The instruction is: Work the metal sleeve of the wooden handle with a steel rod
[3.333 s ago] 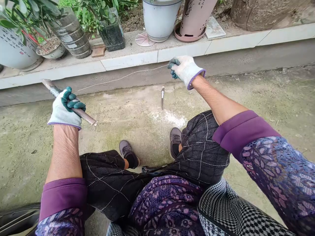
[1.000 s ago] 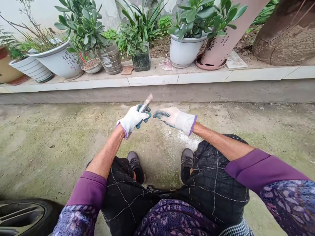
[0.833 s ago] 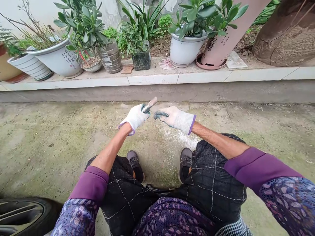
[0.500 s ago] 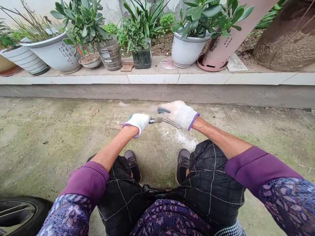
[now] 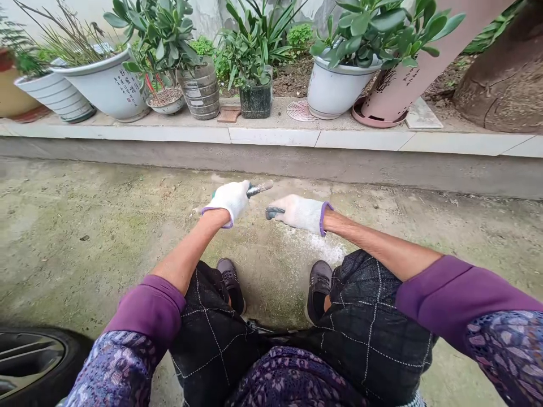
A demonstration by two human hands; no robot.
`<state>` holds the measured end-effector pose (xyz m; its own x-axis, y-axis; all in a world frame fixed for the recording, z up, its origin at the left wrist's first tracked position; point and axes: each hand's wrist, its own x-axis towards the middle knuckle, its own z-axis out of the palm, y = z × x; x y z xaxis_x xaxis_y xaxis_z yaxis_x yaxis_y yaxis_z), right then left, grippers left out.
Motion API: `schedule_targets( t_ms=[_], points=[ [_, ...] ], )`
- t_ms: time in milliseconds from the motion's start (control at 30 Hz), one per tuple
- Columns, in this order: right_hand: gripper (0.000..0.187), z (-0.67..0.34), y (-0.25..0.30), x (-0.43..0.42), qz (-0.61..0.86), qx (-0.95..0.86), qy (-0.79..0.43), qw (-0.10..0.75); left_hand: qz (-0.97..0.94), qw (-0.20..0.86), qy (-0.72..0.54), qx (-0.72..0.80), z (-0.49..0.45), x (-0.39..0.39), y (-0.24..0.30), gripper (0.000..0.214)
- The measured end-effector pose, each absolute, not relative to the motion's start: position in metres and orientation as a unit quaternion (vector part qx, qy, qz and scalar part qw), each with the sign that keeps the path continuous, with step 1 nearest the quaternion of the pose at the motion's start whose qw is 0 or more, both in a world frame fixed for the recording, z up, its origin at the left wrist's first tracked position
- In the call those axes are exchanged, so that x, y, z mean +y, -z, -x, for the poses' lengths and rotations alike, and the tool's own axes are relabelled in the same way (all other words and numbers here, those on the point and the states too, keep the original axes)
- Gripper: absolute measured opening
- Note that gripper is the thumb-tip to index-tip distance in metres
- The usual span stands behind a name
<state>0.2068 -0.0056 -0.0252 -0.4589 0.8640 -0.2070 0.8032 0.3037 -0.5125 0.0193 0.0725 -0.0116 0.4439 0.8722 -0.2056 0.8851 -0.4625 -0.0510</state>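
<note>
Both hands wear white knit gloves with purple cuffs. Out in front of my knees, my left hand (image 5: 231, 198) is closed around a short tool (image 5: 259, 189) with a ridged, silvery shaft and a dull, pale tip pointing right and slightly up. A bit of teal shows at the back of that fist. My right hand (image 5: 297, 212) is closed around a dark grey handle (image 5: 275, 212), whose rounded end sticks out to the left; the rest of this tool is hidden. A small gap separates the two tools. White powder (image 5: 326, 247) lies on the concrete below my right wrist.
A low tiled ledge (image 5: 271, 137) runs across the front, bearing several potted plants, among them a white pot (image 5: 339, 87) and a pink pot (image 5: 386, 96). A car wheel (image 5: 34, 362) stands at lower left. My shoes (image 5: 319, 285) rest on mossy concrete.
My left hand has risen slightly and moved left, its tool now tilted upward. My right hand has come lower and nearer me. The tools, close together before, are now apart.
</note>
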Motion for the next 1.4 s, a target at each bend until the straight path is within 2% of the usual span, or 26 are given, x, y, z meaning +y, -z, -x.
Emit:
schedule_targets(
  t_ms=[100,200,367,433,500,600,667,733,800,933,1067,1167,1267,1400],
  points=[
    [0.025,-0.208,0.005,-0.004,0.54,-0.788,-0.28,0.094,-0.875,0.003,0.163,0.456,-0.021,0.066,0.023,0.032],
    [0.026,-0.231,-0.003,0.013,0.598,-0.758,-0.224,0.133,-0.906,0.034,0.158,0.391,-0.034,0.049,0.025,0.029],
    [0.026,-0.256,0.011,0.017,0.645,-0.717,-0.249,0.09,-0.899,0.186,-0.046,0.395,-0.046,0.041,0.004,0.025],
    [0.025,-0.247,0.015,0.005,0.617,-0.736,-0.27,0.071,-0.875,0.202,-0.093,0.43,-0.04,0.052,0.001,0.027],
    [0.024,-0.233,0.013,-0.011,0.573,-0.77,-0.273,0.055,-0.865,0.168,-0.066,0.469,-0.031,0.064,0.005,0.026],
    [0.021,-0.218,0.0,-0.023,0.54,-0.8,-0.257,0.044,-0.877,0.086,0.073,0.466,-0.024,0.071,0.019,0.025],
    [0.021,-0.219,-0.01,-0.02,0.548,-0.796,-0.246,0.072,-0.896,0.062,0.14,0.418,-0.028,0.063,0.027,0.028],
    [0.021,-0.227,-0.016,-0.01,0.578,-0.773,-0.235,0.115,-0.913,0.068,0.154,0.371,-0.036,0.051,0.027,0.028],
    [0.021,-0.237,-0.016,0.0,0.617,-0.738,-0.236,0.137,-0.924,0.091,0.119,0.352,-0.044,0.04,0.02,0.026],
    [0.025,-0.245,-0.006,0.002,0.662,-0.68,-0.291,0.119,-0.91,0.172,-0.046,0.374,-0.044,0.037,0.001,0.023],
    [0.025,-0.227,0.0,-0.014,0.598,-0.737,-0.293,0.114,-0.872,0.197,-0.121,0.431,-0.035,0.049,-0.002,0.02],
    [0.021,-0.211,-0.01,-0.022,0.554,-0.784,-0.259,0.101,-0.866,0.136,-0.052,0.478,-0.033,0.056,0.007,0.023],
    [0.021,-0.21,-0.025,-0.015,0.566,-0.788,-0.219,0.102,-0.884,0.055,0.064,0.46,-0.036,0.054,0.014,0.029],
    [0.025,-0.236,-0.03,0.009,0.621,-0.75,-0.16,0.161,-0.919,0.06,0.106,0.376,-0.04,0.037,0.011,0.029]
  ],
)
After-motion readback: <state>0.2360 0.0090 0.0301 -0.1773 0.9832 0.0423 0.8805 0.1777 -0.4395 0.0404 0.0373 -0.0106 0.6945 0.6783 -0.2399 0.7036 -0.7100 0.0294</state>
